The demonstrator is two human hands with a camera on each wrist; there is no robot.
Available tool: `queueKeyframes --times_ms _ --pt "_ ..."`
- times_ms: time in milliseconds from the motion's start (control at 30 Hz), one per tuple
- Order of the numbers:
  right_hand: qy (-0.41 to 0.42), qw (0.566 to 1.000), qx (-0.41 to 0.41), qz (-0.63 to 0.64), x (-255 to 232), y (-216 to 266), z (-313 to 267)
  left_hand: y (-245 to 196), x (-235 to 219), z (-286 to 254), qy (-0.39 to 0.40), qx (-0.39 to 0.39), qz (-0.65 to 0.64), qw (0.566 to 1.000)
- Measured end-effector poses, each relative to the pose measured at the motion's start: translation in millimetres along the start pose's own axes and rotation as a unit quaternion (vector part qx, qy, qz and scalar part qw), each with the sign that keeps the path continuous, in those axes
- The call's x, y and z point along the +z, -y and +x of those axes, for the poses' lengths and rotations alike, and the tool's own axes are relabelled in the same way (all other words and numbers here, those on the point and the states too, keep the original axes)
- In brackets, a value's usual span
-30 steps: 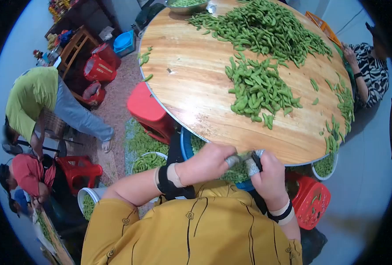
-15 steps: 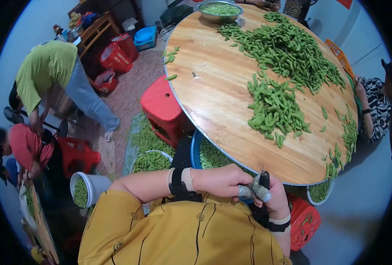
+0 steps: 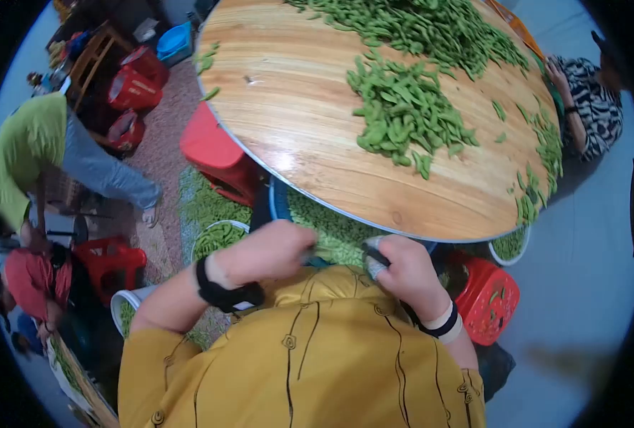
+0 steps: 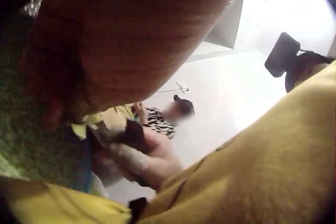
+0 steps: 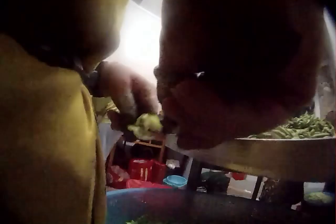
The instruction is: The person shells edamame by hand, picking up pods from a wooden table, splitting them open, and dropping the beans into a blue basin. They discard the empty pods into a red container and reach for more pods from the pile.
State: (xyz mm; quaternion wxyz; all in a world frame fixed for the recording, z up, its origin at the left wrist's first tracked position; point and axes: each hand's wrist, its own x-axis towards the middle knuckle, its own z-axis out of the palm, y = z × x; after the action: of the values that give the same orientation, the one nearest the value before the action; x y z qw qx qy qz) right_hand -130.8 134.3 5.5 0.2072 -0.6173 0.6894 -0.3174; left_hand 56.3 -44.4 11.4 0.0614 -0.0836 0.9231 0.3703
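Note:
My left hand is curled, blurred by motion, over a blue tub of shelled green soybeans. At its fingertips in the right wrist view it pinches a pale green soybean pod. To its right, apart from it, my right hand has curled fingers with silver-grey and black wraps on them. Its palm is hidden, and I cannot tell whether it holds a pod. Both hands stay low at the table's near edge. A small heap of soybean pods lies on the round wooden table.
A bigger pod pile covers the table's far side. Red stools stand left and right. Buckets of pods and a white tub surround me. One person bends at left; another is at right.
My hands were together at the table edge and have now drawn apart, the left hand moving left. The head view has shifted, so the table appears higher.

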Motion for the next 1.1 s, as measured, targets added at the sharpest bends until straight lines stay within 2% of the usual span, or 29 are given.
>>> queueKeyframes --times_ms 33,100,133,167,200,233,267,300,333,367,400,433,467,500,533,567,633,700,733,800,867,900,933,967,1033,1100 --pt "-0.002 1.000 0.010 -0.001 -3 -1 -2 12 -1 -14 0.009 -0.043 0.051 0.998" --pt "-0.005 0.999 0.022 0.035 -12 -1 0 35 5 -45 0.115 -0.167 0.203 0.958" --pt "0.013 0.994 0.108 0.027 -19 -3 1 49 8 -61 0.154 -0.170 0.226 0.947" --pt "-0.049 0.984 0.157 0.071 -23 -5 2 53 7 -69 0.191 -0.173 0.249 0.934" --pt "-0.088 0.982 0.164 0.047 -30 -7 9 52 7 -71 0.169 -0.218 0.229 0.934" --pt "-0.126 0.977 0.170 0.022 -37 -12 18 47 4 -69 0.169 -0.217 0.229 0.934" --pt "-0.126 0.977 0.170 0.021 -43 -19 26 43 0 -64 0.122 -0.203 0.203 0.950" --pt "-0.146 0.974 0.169 -0.032 -47 -27 34 39 -4 -59 0.074 -0.189 0.176 0.963" --pt "-0.166 0.968 0.167 -0.084 -49 -35 44 35 -7 -50 0.072 -0.189 0.177 0.963" --pt "-0.167 0.968 0.167 -0.084 -50 -40 53 30 -9 -39 0.000 -0.142 0.137 0.980" --pt "-0.184 0.963 0.131 -0.146 -49 -45 61 26 -11 -29 -0.071 -0.093 0.095 0.989" --pt "-0.199 0.953 0.095 -0.207 -48 -50 66 21 -17 -21 -0.071 -0.093 0.095 0.989" --pt "-0.199 0.954 0.100 -0.200 -44 -59 68 15 -26 -12 -0.141 -0.059 0.065 0.986" --pt "-0.199 0.954 0.099 -0.201 -44 -60 69 10 -36 -5 -0.211 -0.026 0.034 0.977" --pt "-0.187 0.953 0.118 -0.208 -44 -60 70 3 -45 1 -0.283 -0.034 -0.020 0.958" --pt "-0.174 0.951 0.138 -0.215 -44 -60 70 -2 -52 6 -0.351 -0.042 -0.075 0.932" --pt "-0.177 0.947 0.149 -0.223 -43 -58 67 -5 -66 16 -0.472 0.020 -0.138 0.870" --pt "-0.180 0.942 0.160 -0.232 -41 -54 63 -11 -87 14 -0.485 0.053 -0.127 0.864" --pt "-0.207 0.941 0.158 -0.219 -41 -51 61 -15 -96 15 -0.506 0.092 -0.083 0.854" --pt "-0.232 0.938 0.157 -0.205 -42 -48 56 -25 -105 17 -0.523 0.116 -0.107 0.838" --pt "-0.252 0.952 0.171 0.042 -42 -43 52 -30 -112 20 -0.541 0.170 -0.130 0.814" --pt "-0.251 0.951 0.172 0.045 -45 -37 52 -32 -114 22 -0.539 0.168 -0.129 0.815" --pt "-0.216 0.929 0.246 0.175 -51 -29 51 -37 -116 25 -0.554 0.199 -0.130 0.798" --pt "-0.174 0.883 0.315 0.302 -54 -25 50 -42 -117 27 -0.569 0.229 -0.132 0.779" --pt "-0.174 0.869 0.302 0.351 -56 -25 48 -56 -126 27 -0.583 0.235 -0.115 0.769" --pt "-0.175 0.783 0.294 0.519 -61 -23 44 -61 -124 27 -0.596 0.244 -0.096 0.759"
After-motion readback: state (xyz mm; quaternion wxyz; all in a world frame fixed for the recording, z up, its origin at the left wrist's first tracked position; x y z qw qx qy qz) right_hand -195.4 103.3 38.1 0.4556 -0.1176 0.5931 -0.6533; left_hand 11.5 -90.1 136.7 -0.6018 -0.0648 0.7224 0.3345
